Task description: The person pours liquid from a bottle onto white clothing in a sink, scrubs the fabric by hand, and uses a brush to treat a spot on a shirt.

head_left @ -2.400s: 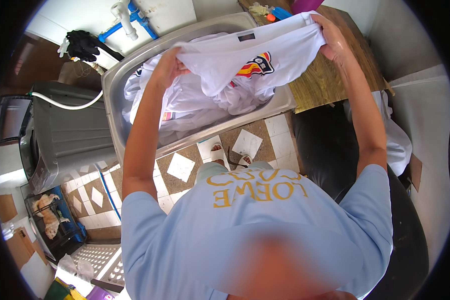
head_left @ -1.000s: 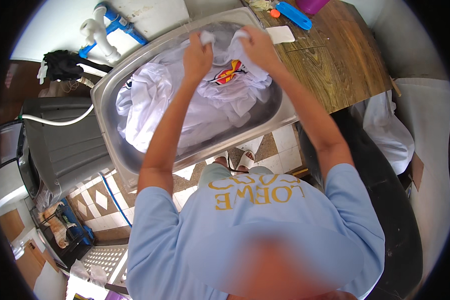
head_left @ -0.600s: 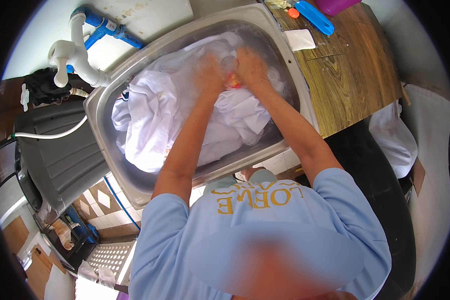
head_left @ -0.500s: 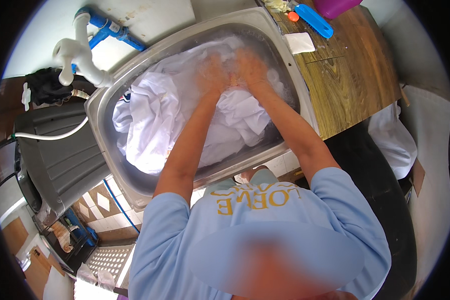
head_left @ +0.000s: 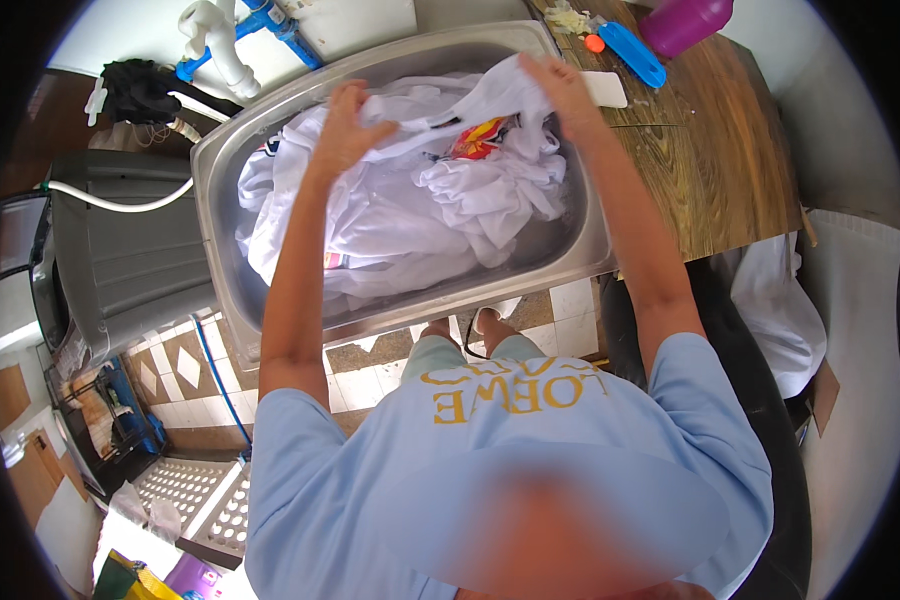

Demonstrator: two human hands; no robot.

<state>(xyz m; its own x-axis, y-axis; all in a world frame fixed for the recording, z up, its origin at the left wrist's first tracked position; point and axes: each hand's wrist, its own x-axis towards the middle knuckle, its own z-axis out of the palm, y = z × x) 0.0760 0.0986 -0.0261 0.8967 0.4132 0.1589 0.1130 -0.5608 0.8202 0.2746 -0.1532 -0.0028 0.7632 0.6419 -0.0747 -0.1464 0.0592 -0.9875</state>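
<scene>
A heap of wet white clothes (head_left: 400, 220) lies in the metal sink basin (head_left: 410, 340), with a red and yellow print (head_left: 478, 138) showing among the folds. At the basin's far right, my right hand (head_left: 568, 98) pinches the edge of a white garment (head_left: 500, 95) and lifts it above the rest. That lifted cloth stretches leftward over the heap. My left hand (head_left: 346, 135) is over the far left part of the clothes, its thumb stuck out and apart from the fingers. Whether its palm touches the cloth is hard to tell.
White tap (head_left: 220, 45) and blue pipes (head_left: 270, 25) stand behind the basin. The wooden counter (head_left: 700, 170) at right holds a blue brush (head_left: 632, 55), a purple bottle (head_left: 685, 25) and a white bar (head_left: 605, 90). A grey plastic machine (head_left: 135, 240) stands left, with a white hose.
Both hands have come up out of the water and spread apart. My right hand has raised a garment's edge, uncovering the red and yellow print. The view has shifted slightly.
</scene>
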